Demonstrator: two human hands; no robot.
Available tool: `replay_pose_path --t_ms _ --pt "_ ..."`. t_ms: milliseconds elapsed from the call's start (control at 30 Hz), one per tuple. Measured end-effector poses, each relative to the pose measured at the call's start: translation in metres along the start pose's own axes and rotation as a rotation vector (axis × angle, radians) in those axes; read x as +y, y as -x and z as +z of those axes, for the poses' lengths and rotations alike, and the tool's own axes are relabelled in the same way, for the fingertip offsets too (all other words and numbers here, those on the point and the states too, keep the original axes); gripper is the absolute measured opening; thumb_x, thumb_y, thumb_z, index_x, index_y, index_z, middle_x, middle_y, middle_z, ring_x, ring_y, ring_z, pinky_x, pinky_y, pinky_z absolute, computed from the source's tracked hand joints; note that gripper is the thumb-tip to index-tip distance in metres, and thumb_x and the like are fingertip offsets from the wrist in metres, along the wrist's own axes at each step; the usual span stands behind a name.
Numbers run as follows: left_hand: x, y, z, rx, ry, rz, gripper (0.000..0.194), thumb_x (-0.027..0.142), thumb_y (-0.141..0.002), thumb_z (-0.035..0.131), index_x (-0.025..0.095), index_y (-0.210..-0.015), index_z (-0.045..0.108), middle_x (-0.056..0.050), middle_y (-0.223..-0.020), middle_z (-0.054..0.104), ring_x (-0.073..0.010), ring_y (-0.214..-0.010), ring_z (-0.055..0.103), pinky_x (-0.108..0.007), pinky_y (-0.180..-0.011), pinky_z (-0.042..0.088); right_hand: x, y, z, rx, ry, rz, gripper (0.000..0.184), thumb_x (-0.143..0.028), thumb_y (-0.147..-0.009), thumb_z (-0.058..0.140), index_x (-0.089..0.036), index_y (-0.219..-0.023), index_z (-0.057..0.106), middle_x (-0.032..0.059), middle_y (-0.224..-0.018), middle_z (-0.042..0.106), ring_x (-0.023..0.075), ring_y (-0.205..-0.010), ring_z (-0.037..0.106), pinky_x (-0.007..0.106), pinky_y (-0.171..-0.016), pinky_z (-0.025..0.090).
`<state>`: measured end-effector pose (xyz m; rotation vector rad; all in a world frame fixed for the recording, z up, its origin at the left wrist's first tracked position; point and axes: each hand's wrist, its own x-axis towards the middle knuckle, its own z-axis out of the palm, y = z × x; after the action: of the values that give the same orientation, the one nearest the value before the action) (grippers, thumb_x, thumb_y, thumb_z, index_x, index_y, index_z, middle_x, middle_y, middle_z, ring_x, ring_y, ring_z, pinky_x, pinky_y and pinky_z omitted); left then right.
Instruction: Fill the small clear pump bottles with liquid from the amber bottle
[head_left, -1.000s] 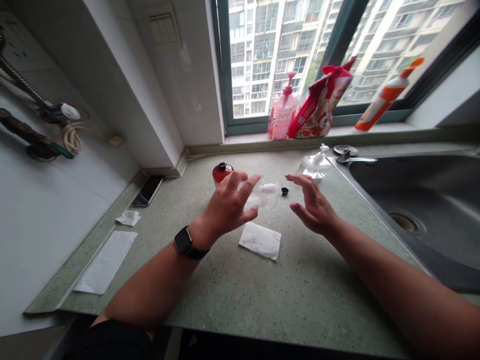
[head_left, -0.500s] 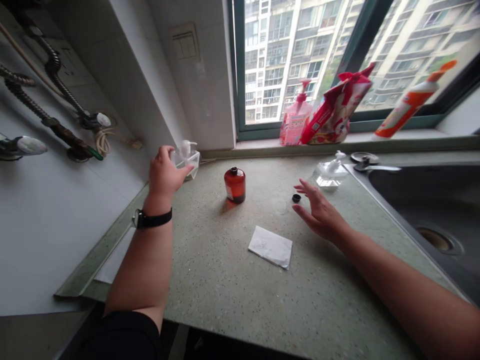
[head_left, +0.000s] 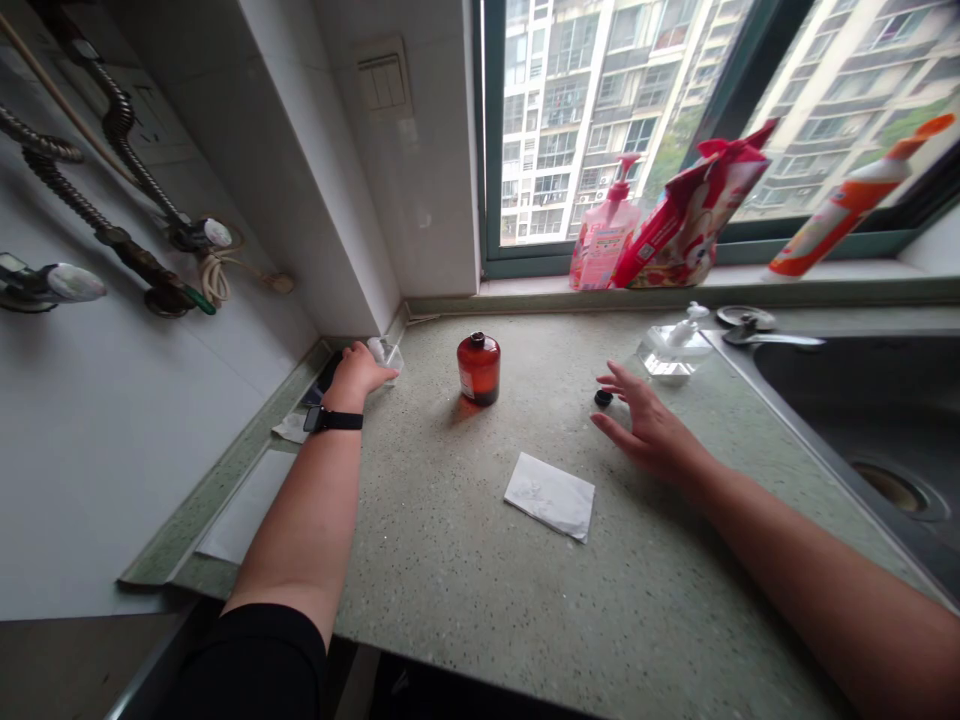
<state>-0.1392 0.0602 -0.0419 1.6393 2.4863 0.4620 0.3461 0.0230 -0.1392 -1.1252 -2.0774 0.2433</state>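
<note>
At the counter's back left corner, my left hand [head_left: 358, 373] is closed around a clear pump bottle [head_left: 389, 364] with a white pump head. Fingers and palm hide much of that bottle. My right hand [head_left: 643, 425] is open, palm toward the counter, its fingers spread beside a small black cap [head_left: 603, 398]. Between the hands stands an amber bottle [head_left: 480, 372], uncapped, with dark liquid low inside. Behind my right hand is a second clear pump bottle [head_left: 673, 350] holding clear liquid. A folded white tissue [head_left: 551, 495] lies nearer to me on the counter [head_left: 450, 560].
A steel sink [head_left: 862, 400] borders the counter on the right. On the windowsill stand a pink pump bottle [head_left: 604, 245], a red bag [head_left: 686, 225] and an orange-white bottle [head_left: 840, 220]. Pipes and valves [head_left: 169, 260] line the left wall. A white sheet [head_left: 247, 505] lies under my left forearm.
My left hand has lowered the clear pump bottle in the back left corner, and its pump now leans. My right hand stays beside the cap. The view has shifted slightly.
</note>
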Motion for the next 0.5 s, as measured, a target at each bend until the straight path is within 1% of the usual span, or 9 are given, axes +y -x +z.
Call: replay_pose_path --t_ms 100,200,233,300,333,400,433,467,500 --pt "0.001 0.002 -0.004 -0.028 -0.019 -0.031 0.099 0.058 -0.071 0.093 0.011 -0.147 0.050 -0.032 -0.156 0.055 -0.0464 -0.148 0.057 -0.046 -0.119 0.047 0.000 0.000 0.000 -0.007 0.000 0.002 0.080 -0.055 -0.106 0.059 -0.027 -0.174 0.028 0.0202 -0.143 0.069 0.0364 -0.124 0.075 0.066 -0.110 0.060" --pt "0.005 0.010 -0.018 -0.031 -0.045 -0.054 0.104 0.060 -0.069 0.096 0.012 -0.149 0.049 -0.032 -0.158 0.052 -0.0488 -0.147 0.057 -0.050 -0.118 0.049 0.000 0.000 0.000 -0.008 0.001 0.009 0.080 -0.052 -0.105 0.060 -0.026 -0.174 0.029 0.0201 -0.144 0.069 0.0364 -0.125 0.075 0.066 -0.111 0.060" --pt "0.008 0.014 -0.025 -0.009 -0.055 -0.056 0.104 0.060 -0.069 0.097 0.011 -0.148 0.050 -0.033 -0.158 0.052 -0.0500 -0.146 0.057 -0.052 -0.118 0.050 0.000 -0.001 0.000 -0.006 0.002 0.012 0.079 -0.051 -0.105 0.061 -0.026 -0.173 0.029 0.0199 -0.144 0.069 0.0363 -0.126 0.075 0.065 -0.111 0.059" --pt "0.014 0.025 -0.043 0.108 -0.050 -0.009 0.103 0.063 -0.072 0.095 0.008 -0.147 0.052 -0.033 -0.155 0.053 -0.0504 -0.145 0.057 -0.055 -0.119 0.049 0.000 -0.001 0.001 0.001 0.001 0.016 0.078 -0.049 -0.104 0.062 -0.026 -0.172 0.031 0.0195 -0.144 0.070 0.0359 -0.126 0.074 0.064 -0.112 0.059" --pt "0.019 0.031 -0.052 0.202 -0.013 0.047 0.097 0.063 -0.076 0.092 0.009 -0.146 0.053 -0.031 -0.151 0.056 -0.0480 -0.142 0.059 -0.056 -0.119 0.049 0.000 -0.001 0.001 0.006 0.001 0.017 0.078 -0.048 -0.104 0.063 -0.026 -0.172 0.032 0.0192 -0.143 0.070 0.0356 -0.126 0.074 0.064 -0.111 0.060" --pt "0.030 0.045 -0.068 0.395 0.121 0.244 0.074 0.061 -0.087 0.084 0.014 -0.139 0.061 -0.022 -0.140 0.064 -0.0383 -0.131 0.067 -0.053 -0.115 0.053 -0.001 -0.001 0.000 0.016 0.000 0.015 0.075 -0.046 -0.103 0.064 -0.026 -0.169 0.036 0.0183 -0.141 0.071 0.0351 -0.127 0.073 0.063 -0.112 0.059" --pt "0.037 0.053 -0.074 0.485 0.213 0.378 0.060 0.060 -0.093 0.078 0.016 -0.132 0.065 -0.017 -0.133 0.067 -0.0329 -0.123 0.069 -0.049 -0.111 0.056 -0.002 -0.002 0.000 0.025 0.000 0.016 0.072 -0.044 -0.102 0.064 -0.026 -0.167 0.039 0.0176 -0.141 0.072 0.0348 -0.128 0.073 0.062 -0.113 0.058" --pt "0.045 0.060 -0.079 0.548 0.314 0.524 0.050 0.061 -0.098 0.072 0.019 -0.125 0.068 -0.014 -0.129 0.068 -0.0282 -0.116 0.071 -0.044 -0.103 0.059 -0.003 -0.002 -0.001 0.036 0.002 0.018 0.067 -0.042 -0.102 0.064 -0.026 -0.164 0.043 0.0171 -0.140 0.072 0.0346 -0.128 0.073 0.062 -0.113 0.058" --pt "0.053 0.068 -0.081 0.591 0.403 0.654 0.044 0.060 -0.101 0.068 0.021 -0.120 0.070 -0.011 -0.124 0.069 -0.0246 -0.109 0.072 -0.040 -0.095 0.061 -0.005 -0.003 -0.001 0.045 0.005 0.017 0.061 -0.041 -0.102 0.064 -0.026 -0.159 0.049 0.0167 -0.139 0.073 0.0346 -0.129 0.072 0.062 -0.114 0.057"
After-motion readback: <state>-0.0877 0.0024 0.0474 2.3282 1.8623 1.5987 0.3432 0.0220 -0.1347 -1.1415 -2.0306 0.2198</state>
